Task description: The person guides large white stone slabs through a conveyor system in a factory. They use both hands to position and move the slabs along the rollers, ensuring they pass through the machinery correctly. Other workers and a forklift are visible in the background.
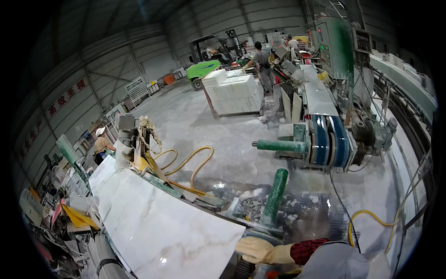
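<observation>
A single fisheye view from the person's head looks forward and down across a workshop floor [204,125], its straight lines bowing toward a dark round rim. Nearest, at the lower edge, lie a white marble slab [162,228] and the person's right hand [254,250] in a pale glove, reaching in from the lower right to the slab's edge. Farther off, the view takes in a green and blue machine [320,139] at mid-distance on the right, a pallet of white slabs [234,93] beyond it, and a green forklift [204,69] by the far wall.
</observation>
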Action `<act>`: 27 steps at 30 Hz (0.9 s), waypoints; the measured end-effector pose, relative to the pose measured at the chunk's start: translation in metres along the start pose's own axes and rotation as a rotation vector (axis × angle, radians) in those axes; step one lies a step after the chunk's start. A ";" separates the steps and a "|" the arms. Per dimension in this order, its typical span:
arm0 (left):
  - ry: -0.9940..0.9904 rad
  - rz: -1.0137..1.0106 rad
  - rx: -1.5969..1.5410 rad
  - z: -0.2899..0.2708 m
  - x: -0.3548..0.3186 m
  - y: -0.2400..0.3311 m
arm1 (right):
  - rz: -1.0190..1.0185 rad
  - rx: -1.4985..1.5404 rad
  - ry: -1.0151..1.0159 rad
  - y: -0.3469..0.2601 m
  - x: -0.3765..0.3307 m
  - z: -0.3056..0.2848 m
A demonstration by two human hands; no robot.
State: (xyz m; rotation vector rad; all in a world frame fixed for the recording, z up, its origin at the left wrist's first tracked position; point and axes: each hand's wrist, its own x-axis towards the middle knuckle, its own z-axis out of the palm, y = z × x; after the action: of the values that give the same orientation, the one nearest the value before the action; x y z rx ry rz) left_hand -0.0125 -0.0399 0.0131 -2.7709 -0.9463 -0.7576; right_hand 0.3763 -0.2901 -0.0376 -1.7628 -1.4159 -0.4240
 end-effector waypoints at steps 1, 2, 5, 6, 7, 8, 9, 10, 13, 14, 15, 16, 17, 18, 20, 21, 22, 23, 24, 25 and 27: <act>-0.013 0.018 0.026 -0.005 0.003 0.002 | 0.088 0.098 -0.041 -0.030 -0.009 0.005; -0.026 0.027 0.051 -0.012 0.005 0.007 | 0.179 0.193 -0.075 -0.060 -0.019 0.011; -0.015 0.051 0.069 -0.040 0.014 0.029 | 0.854 0.837 -0.612 -0.114 0.011 0.021; -0.021 0.028 0.073 -0.044 0.009 0.030 | 0.939 1.039 -0.586 -0.133 0.027 0.015; -0.016 0.074 0.078 -0.037 0.005 0.028 | 1.342 1.519 -0.289 -0.117 -0.001 0.078; -0.024 0.066 0.042 -0.024 -0.007 0.015 | 1.423 1.632 -0.214 -0.113 0.000 0.107; -0.028 0.054 0.013 -0.010 -0.018 -0.001 | 1.499 1.640 -0.147 -0.112 0.010 0.132; -0.026 0.044 -0.015 0.000 -0.023 -0.013 | 1.577 1.623 -0.047 -0.111 0.021 0.158; -0.086 0.014 -0.124 0.005 -0.036 -0.030 | 1.747 1.420 0.222 -0.111 0.039 0.227; -0.065 0.042 -0.159 0.008 -0.038 -0.038 | 1.735 1.339 0.258 -0.107 0.039 0.246; -0.083 0.070 -0.178 0.013 -0.034 -0.040 | 1.595 1.269 0.233 -0.087 0.018 0.268; -0.066 0.133 -0.253 0.020 -0.028 -0.034 | 1.464 1.179 0.253 -0.058 -0.004 0.283; -0.068 0.152 -0.301 0.022 -0.030 -0.039 | 1.462 1.198 0.259 -0.059 -0.014 0.286; -0.058 0.174 -0.359 0.025 -0.034 -0.043 | 1.447 1.208 0.270 -0.060 -0.023 0.283; -0.064 0.224 -0.287 0.011 -0.081 -0.070 | 1.650 1.431 0.265 -0.122 -0.024 0.250; -0.065 0.335 -0.298 0.010 -0.078 -0.067 | 1.364 1.216 0.134 -0.104 -0.065 0.247; -0.104 0.323 -0.328 0.007 -0.078 -0.066 | 1.313 1.162 0.076 -0.100 -0.095 0.239; -0.143 0.311 -0.357 0.004 -0.078 -0.062 | 1.261 1.106 0.022 -0.097 -0.126 0.232; -0.179 0.264 -0.362 -0.001 -0.085 -0.066 | 1.376 1.277 0.055 -0.122 -0.127 0.209; -0.211 0.204 -0.361 -0.007 -0.093 -0.071 | 1.502 1.436 0.089 -0.155 -0.118 0.176; -0.179 0.242 -0.346 0.005 -0.085 -0.077 | 1.639 1.556 0.167 -0.192 -0.119 0.125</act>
State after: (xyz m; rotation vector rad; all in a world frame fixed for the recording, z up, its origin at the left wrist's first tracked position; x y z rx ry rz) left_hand -0.1147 -0.0228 -0.0373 -3.2200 -0.5257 -0.7013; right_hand 0.1335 -0.2654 -0.1233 -0.8711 0.3111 1.0876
